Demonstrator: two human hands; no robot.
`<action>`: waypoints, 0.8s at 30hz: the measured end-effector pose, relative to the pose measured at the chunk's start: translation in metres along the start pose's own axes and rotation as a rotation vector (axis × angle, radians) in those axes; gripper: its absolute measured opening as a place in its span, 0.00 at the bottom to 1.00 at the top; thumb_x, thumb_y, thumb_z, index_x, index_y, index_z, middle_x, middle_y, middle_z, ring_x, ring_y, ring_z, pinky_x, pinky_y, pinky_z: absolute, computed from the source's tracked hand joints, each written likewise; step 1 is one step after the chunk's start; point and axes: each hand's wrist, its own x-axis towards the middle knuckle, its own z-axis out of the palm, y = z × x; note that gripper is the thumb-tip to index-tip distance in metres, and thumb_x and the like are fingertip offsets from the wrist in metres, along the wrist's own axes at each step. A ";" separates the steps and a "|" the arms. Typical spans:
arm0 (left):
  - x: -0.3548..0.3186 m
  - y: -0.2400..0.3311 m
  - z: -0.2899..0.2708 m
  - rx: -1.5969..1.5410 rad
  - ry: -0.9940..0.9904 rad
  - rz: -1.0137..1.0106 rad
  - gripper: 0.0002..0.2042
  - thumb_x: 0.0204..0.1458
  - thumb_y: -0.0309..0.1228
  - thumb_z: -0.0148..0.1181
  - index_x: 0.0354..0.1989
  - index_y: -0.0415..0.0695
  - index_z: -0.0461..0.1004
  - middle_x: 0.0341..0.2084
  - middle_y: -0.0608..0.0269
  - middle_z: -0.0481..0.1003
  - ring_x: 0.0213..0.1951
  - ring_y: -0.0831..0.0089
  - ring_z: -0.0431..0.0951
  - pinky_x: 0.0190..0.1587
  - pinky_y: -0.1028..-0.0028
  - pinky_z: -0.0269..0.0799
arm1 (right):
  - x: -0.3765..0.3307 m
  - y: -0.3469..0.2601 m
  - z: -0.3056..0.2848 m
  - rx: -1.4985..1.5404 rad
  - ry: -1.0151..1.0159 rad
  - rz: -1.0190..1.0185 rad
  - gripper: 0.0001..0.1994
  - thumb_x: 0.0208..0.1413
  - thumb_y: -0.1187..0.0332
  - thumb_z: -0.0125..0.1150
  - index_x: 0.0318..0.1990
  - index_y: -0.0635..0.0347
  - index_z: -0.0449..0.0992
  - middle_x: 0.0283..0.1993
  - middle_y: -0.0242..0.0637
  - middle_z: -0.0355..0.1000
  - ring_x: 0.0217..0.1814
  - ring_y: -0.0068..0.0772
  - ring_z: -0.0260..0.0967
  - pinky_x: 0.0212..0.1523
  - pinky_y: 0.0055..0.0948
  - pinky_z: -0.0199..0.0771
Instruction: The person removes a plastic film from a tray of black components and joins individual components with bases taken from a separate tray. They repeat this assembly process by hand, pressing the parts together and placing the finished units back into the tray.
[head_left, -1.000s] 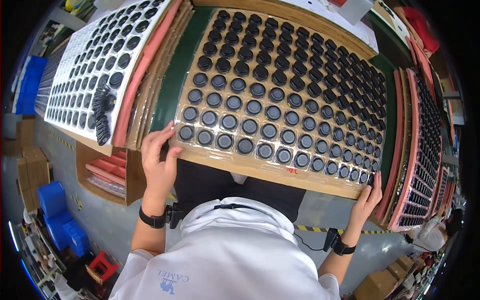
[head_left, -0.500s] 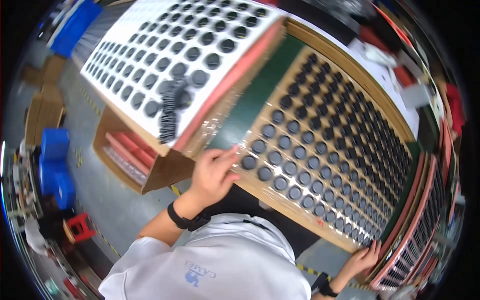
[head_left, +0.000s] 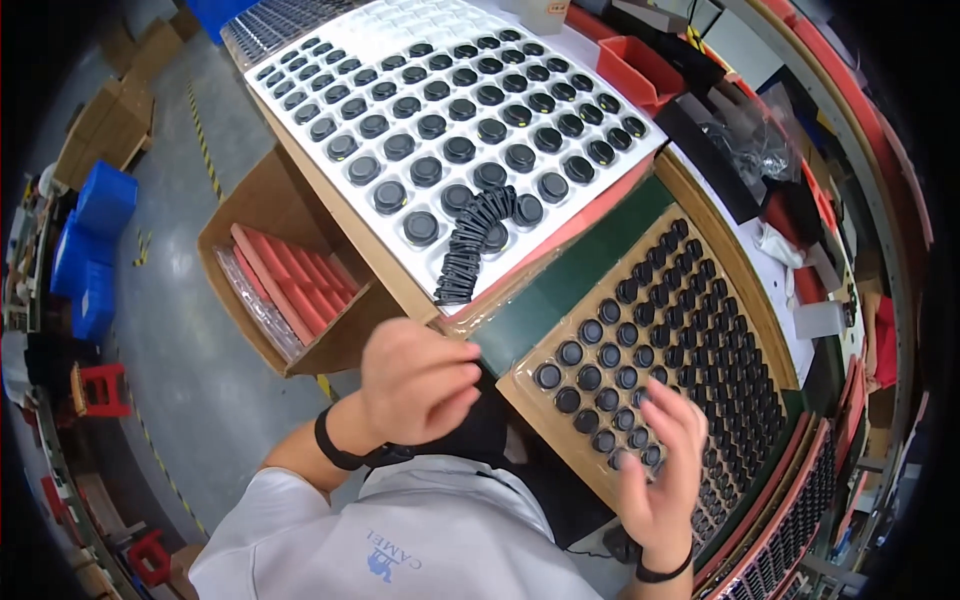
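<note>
Beside tray (head_left: 560,425), hands (head_left: 415,380), apart

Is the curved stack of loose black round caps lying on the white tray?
Yes, the curved stack of black round caps lies across the near edge of the white tray, apart from both hands.

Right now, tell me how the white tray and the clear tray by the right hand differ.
The white tray has bare pockets along its far side; the clear tray looks full wherever it shows. The white tray carries a curved stack of loose black discs on top; the clear tray has none. The right hand is over the clear tray; no hand is over the white one. Both hold rows of round black parts.
</note>
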 end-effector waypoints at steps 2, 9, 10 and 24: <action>0.009 -0.009 -0.005 0.074 0.101 -0.073 0.16 0.38 0.26 0.65 0.38 0.40 0.71 0.35 0.57 0.74 0.30 0.61 0.72 0.35 0.66 0.67 | 0.043 -0.011 0.010 0.027 -0.061 -0.115 0.22 0.45 0.79 0.53 0.52 0.66 0.66 0.57 0.48 0.62 0.57 0.47 0.59 0.59 0.40 0.55; 0.068 -0.034 -0.013 0.259 0.030 -0.382 0.15 0.41 0.33 0.64 0.35 0.39 0.71 0.31 0.54 0.73 0.31 0.58 0.73 0.35 0.64 0.68 | 0.146 0.006 0.069 0.063 0.022 -0.172 0.25 0.46 0.78 0.57 0.55 0.66 0.63 0.52 0.44 0.64 0.50 0.40 0.63 0.49 0.30 0.65; 0.075 -0.036 -0.011 0.285 -0.036 -0.431 0.15 0.42 0.34 0.64 0.35 0.39 0.71 0.30 0.53 0.73 0.31 0.57 0.73 0.35 0.64 0.69 | 0.153 0.010 0.079 0.069 0.061 -0.164 0.25 0.47 0.78 0.58 0.56 0.66 0.62 0.50 0.44 0.64 0.49 0.40 0.63 0.48 0.30 0.66; 0.086 -0.055 0.007 0.313 -0.218 -0.538 0.13 0.46 0.35 0.61 0.35 0.38 0.73 0.28 0.55 0.73 0.30 0.63 0.75 0.33 0.69 0.71 | 0.163 0.009 0.111 -0.035 0.159 -0.235 0.26 0.47 0.78 0.58 0.56 0.67 0.60 0.48 0.48 0.64 0.50 0.49 0.61 0.52 0.37 0.62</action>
